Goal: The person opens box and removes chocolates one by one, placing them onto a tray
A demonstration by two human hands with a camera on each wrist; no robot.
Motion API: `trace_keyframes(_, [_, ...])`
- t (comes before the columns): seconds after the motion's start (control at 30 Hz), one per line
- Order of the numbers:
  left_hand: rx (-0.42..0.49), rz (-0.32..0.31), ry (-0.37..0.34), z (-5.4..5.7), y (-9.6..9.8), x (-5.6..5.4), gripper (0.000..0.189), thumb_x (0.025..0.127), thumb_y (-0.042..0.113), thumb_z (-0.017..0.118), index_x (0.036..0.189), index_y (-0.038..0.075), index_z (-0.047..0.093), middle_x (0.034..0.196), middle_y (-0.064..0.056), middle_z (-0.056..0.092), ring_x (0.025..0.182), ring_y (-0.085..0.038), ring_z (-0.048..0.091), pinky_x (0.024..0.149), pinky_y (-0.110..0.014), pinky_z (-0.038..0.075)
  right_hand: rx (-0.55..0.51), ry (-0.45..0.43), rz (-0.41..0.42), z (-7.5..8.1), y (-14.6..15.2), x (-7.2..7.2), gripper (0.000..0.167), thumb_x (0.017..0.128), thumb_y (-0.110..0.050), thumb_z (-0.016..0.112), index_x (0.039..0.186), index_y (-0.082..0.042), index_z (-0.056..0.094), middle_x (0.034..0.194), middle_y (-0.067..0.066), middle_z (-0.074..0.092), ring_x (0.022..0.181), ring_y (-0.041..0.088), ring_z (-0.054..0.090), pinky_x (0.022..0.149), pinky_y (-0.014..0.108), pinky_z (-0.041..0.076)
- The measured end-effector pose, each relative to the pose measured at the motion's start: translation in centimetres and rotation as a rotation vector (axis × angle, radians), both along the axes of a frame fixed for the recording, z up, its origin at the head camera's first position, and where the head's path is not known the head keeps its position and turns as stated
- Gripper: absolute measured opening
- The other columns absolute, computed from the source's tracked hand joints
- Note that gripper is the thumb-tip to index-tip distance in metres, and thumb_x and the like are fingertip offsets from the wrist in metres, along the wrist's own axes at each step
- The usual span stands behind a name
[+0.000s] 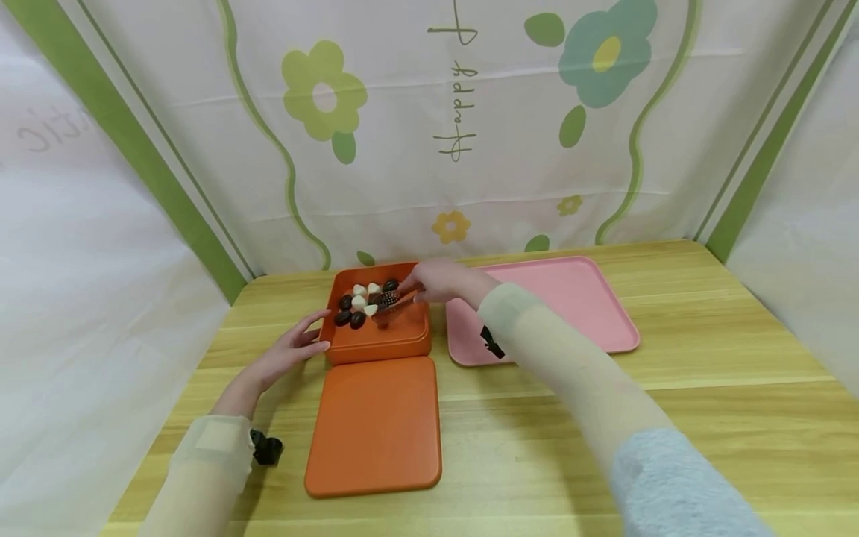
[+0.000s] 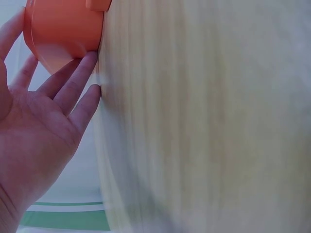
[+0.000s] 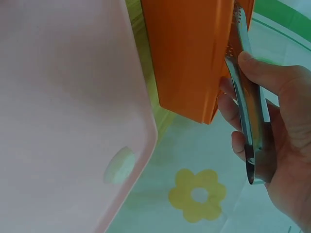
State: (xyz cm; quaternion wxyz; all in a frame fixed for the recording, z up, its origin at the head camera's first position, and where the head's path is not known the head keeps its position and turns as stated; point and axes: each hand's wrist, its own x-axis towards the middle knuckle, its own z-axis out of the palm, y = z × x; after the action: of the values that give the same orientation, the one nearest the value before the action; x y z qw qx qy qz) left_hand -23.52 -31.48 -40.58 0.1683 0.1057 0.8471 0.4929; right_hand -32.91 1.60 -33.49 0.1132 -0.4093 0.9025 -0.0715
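An orange box [image 1: 382,350] holds several dark, rounded pieces [image 1: 343,318] and several white ones [image 1: 359,302] that look like chocolates, gathered toward its left and back. My right hand [image 1: 439,280] grips metal tongs [image 3: 252,111] between thumb and fingers, their perforated ends down inside the box among the pieces. Whether the tips pinch a piece, I cannot tell. My left hand [image 1: 295,346] steadies the box from the left, fingers extended. In the left wrist view its fingertips touch the orange wall [image 2: 68,29].
Directly in front of the box lies a flat orange lid [image 1: 376,429]. To the right is a pink tray [image 1: 557,298], partly under my right forearm. Both sit on a wooden table [image 1: 523,440] with a flower-printed curtain [image 1: 403,171] behind it.
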Motion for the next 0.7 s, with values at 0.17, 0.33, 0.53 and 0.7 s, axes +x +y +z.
trace_keyframes(0.17, [-0.002, 0.013, -0.006, 0.0, 0.1, 0.1, 0.068, 0.099, 0.031, 0.058, 0.156, 0.022, 0.022, 0.16, -0.019, 0.011, 0.142, -0.046, 0.013, 0.108, -0.063, 0.02, -0.016, 0.059, 0.046, 0.7, 0.9, 0.3, 0.039, 0.097, -0.021, 0.062, 0.135, -0.025, 0.06, 0.129, -0.003, 0.062, 0.102, 0.016, 0.058, 0.084, 0.033, 0.047])
trace_keyframes(0.33, [-0.012, 0.015, 0.0, 0.1, 0.2, 0.2, 0.067, 0.1, 0.03, 0.057, 0.156, 0.022, 0.022, 0.16, -0.019, 0.012, 0.142, -0.046, 0.014, 0.108, -0.063, 0.02, -0.062, 0.057, 0.061, 1.7, 2.4, 0.8, 0.039, 0.097, -0.022, 0.062, 0.136, -0.024, 0.06, 0.125, -0.001, 0.064, 0.097, 0.018, 0.061, 0.077, 0.033, 0.048])
trace_keyframes(0.53, [-0.023, 0.008, 0.005, 0.3, 0.3, 0.4, 0.068, 0.1, 0.03, 0.056, 0.157, 0.019, 0.02, 0.159, -0.021, 0.011, 0.141, -0.048, 0.013, 0.107, -0.064, 0.02, -0.155, 0.009, 0.09, 2.7, 4.9, 0.7, 0.04, 0.097, -0.015, 0.06, 0.137, -0.013, 0.058, 0.13, 0.007, 0.061, 0.11, 0.025, 0.06, 0.088, 0.039, 0.048])
trace_keyframes(0.7, [-0.01, 0.004, -0.001, 0.3, 0.3, 0.4, 0.068, 0.1, 0.03, 0.056, 0.157, 0.02, 0.02, 0.16, -0.021, 0.009, 0.142, -0.047, 0.012, 0.108, -0.063, 0.02, -0.22, -0.046, 0.103, 3.3, 7.2, 0.4, 0.041, 0.097, -0.008, 0.059, 0.138, -0.006, 0.056, 0.135, 0.01, 0.057, 0.115, 0.027, 0.057, 0.092, 0.042, 0.047])
